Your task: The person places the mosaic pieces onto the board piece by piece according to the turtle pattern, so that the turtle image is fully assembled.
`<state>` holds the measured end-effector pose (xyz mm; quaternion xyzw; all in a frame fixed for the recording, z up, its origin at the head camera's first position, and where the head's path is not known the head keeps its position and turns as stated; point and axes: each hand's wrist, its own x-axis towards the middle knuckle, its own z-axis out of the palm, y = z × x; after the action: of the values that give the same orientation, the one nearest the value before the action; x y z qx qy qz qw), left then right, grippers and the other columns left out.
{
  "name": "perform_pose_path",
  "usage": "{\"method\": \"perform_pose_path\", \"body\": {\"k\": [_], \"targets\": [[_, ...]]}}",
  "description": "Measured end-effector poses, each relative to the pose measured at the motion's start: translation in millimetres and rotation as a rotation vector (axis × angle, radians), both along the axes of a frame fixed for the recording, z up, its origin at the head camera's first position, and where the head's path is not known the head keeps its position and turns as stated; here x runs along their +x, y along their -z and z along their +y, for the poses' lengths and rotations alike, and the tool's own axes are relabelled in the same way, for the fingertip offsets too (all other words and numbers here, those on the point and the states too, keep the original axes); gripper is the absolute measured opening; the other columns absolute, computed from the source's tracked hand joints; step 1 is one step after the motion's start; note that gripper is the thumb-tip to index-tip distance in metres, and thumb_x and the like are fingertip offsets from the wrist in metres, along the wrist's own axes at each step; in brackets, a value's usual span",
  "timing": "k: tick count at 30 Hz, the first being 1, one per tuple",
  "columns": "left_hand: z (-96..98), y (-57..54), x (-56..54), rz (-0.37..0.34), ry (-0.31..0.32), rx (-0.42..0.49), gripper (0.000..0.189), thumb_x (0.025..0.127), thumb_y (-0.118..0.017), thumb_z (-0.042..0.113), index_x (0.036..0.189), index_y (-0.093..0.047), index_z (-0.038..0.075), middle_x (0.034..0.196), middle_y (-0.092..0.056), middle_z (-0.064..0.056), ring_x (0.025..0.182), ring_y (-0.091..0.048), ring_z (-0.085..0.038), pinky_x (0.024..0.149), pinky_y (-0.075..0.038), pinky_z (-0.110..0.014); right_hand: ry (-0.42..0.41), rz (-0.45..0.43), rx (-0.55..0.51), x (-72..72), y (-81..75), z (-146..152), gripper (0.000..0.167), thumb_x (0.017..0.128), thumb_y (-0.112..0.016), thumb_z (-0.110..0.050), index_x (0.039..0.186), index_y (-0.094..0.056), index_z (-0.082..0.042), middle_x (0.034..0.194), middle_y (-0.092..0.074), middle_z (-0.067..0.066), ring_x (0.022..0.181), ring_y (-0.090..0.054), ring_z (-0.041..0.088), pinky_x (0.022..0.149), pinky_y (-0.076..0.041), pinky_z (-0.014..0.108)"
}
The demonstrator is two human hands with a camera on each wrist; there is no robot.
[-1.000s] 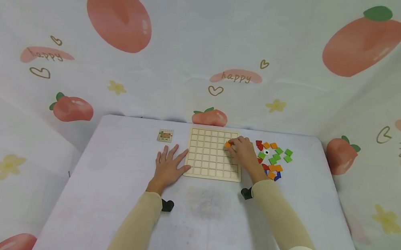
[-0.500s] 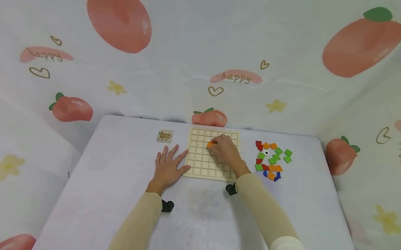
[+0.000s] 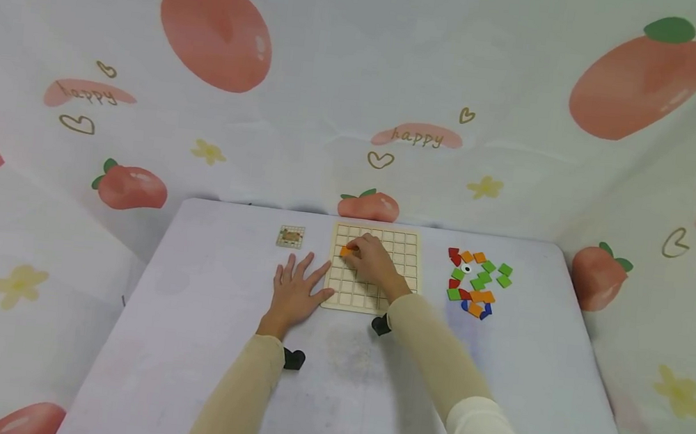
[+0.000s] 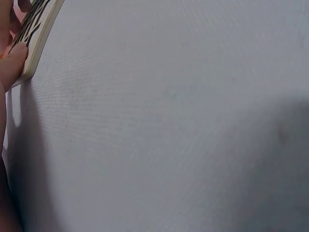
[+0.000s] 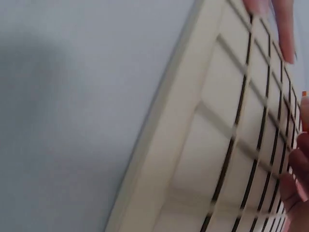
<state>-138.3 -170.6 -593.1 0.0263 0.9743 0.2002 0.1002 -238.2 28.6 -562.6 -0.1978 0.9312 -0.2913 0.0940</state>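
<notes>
My right hand [image 3: 376,262], pinching an orange tile [image 3: 345,251], had crossed leftward over the gridded board [image 3: 410,259], tile apparently unplaced; left hand [image 3: 294,299] spread, thumb on the edge.

The pale, square, gridded board [image 3: 409,250] looks like unvarnished wood, matt and smooth along its plain rim, its face scored with dark lines. The small orange tile [image 3: 344,251] and the loose red, green, orange and blue tiles [image 3: 485,277] look matt and evenly painted. The white surface [image 3: 190,286] shows a fine, cloth-like weave, dull throughout. The white fruit-printed backdrop [image 3: 337,69] appears to be soft, faintly creased cloth. The beige sleeves [image 3: 430,344] look like matt fabric; the black wrist pieces [image 3: 294,359], plastic.
</notes>
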Motion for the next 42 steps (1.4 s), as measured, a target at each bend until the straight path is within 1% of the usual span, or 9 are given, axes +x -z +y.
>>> {"method": "perform_pose_path", "body": {"k": [6, 10, 14, 23, 27, 31, 35, 39, 42], "targets": [[0.1, 0.5, 1.0, 0.006, -0.001, -0.01, 0.068, 0.097, -0.043, 0.072, 0.158, -0.028, 0.047, 0.174, -0.011, -0.001, 0.161, 0.007, -0.04, 0.126, 0.001, -0.066, 0.038, 0.013, 0.018, -3.1, 2.9, -13.0, 0.033, 0.1, -0.067, -0.035, 0.124, -0.071, -0.014, 0.113, -0.062, 0.004, 0.104, -0.053, 0.022, 0.094, -0.05, 0.035], [-0.1, 1.1, 0.6, 0.014, 0.002, -0.005, 0.068, 0.097, -0.043, 0.072, 0.158, -0.028, 0.047, 0.174, -0.011, -0.001, 0.161, 0.007, -0.04, 0.126, 0.001, -0.066, 0.072, 0.02, 0.039, -3.4, 4.3, -16.7, 0.03, 0.099, -0.067, -0.037, 0.122, -0.072, -0.018, 0.111, -0.062, 0.004, 0.102, -0.053, 0.023, 0.09, -0.051, 0.035], [-0.6, 1.5, 0.1, 0.013, 0.005, -0.012, 0.068, 0.097, -0.04, 0.073, 0.158, -0.026, 0.049, 0.174, -0.01, 0.0, 0.161, 0.007, -0.039, 0.126, 0.002, -0.065, 0.085, 0.02, 0.052, -3.3, 6.3, -18.6, 0.03, 0.099, -0.067, -0.038, 0.122, -0.072, -0.02, 0.11, -0.061, 0.004, 0.102, -0.052, 0.024, 0.088, -0.05, 0.035], [-0.3, 1.9, -0.2, 0.03, 0.002, -0.01, 0.068, 0.097, -0.041, 0.073, 0.158, -0.029, 0.047, 0.174, -0.012, -0.002, 0.161, 0.005, -0.04, 0.126, 0.0, -0.066, 0.1, 0.011, 0.059, -2.4, 6.3, -19.4, 0.031, 0.097, -0.069, -0.039, 0.122, -0.073, -0.021, 0.113, -0.061, 0.006, 0.102, -0.052, 0.026, 0.088, -0.049, 0.036], [-0.3, 2.8, 0.0, 0.025, 0.001, -0.014, 0.068, 0.097, -0.041, 0.074, 0.158, -0.029, 0.047, 0.174, -0.012, -0.002, 0.161, 0.006, -0.04, 0.126, 0.0, -0.066, 0.084, -0.002, 0.09, -2.1, 4.8, -18.7, 0.037, 0.097, -0.069, -0.04, 0.129, -0.07, -0.021, 0.115, -0.061, 0.006, 0.103, -0.052, 0.025, 0.09, -0.05, 0.036], [1.7, -0.7, -0.2, 0.02, 0.005, -0.01, 0.068, 0.097, -0.042, 0.072, 0.158, -0.029, 0.046, 0.174, -0.012, -0.002, 0.161, 0.006, -0.04, 0.126, 0.001, -0.066, 0.056, 0.002, 0.115, -1.2, -1.2, -12.8, 0.044, 0.098, -0.067, -0.041, 0.136, -0.064, -0.02, 0.121, -0.061, 0.006, 0.11, -0.054, 0.026, 0.096, -0.052, 0.038], [2.5, -7.4, 1.1, 0.011, 0.001, 0.001, 0.067, 0.098, -0.045, 0.069, 0.158, -0.03, 0.045, 0.174, -0.013, -0.003, 0.16, 0.005, -0.042, 0.126, 0.0, -0.067, 0.012, 0.043, 0.158, 1.4, -9.0, -6.5, 0.048, 0.099, -0.065, -0.041, 0.141, -0.059, -0.019, 0.132, -0.059, 0.007, 0.123, -0.054, 0.029, 0.105, -0.051, 0.042], [3.0, -11.1, 3.0, -0.001, -0.005, 0.007, 0.066, 0.099, -0.046, 0.068, 0.159, -0.03, 0.044, 0.174, -0.013, -0.004, 0.16, 0.005, -0.041, 0.126, 0.0, -0.066, -0.052, 0.151, 0.263, 5.2, -12.4, 0.0, 0.054, 0.1, -0.063, -0.043, 0.148, -0.051, -0.021, 0.144, -0.054, 0.006, 0.131, -0.051, 0.031, 0.11, -0.048, 0.046], [3.0, -9.9, 3.0, -0.004, -0.003, 0.01, 0.066, 0.099, -0.045, 0.068, 0.159, -0.029, 0.045, 0.174, -0.012, -0.003, 0.161, 0.006, -0.04, 0.126, 0.002, -0.066, -0.057, 0.239, 0.306, 10.0, -14.8, 5.4, 0.059, 0.101, -0.062, -0.045, 0.153, -0.045, -0.022, 0.151, -0.049, 0.006, 0.137, -0.048, 0.034, 0.111, -0.046, 0.053]]}}
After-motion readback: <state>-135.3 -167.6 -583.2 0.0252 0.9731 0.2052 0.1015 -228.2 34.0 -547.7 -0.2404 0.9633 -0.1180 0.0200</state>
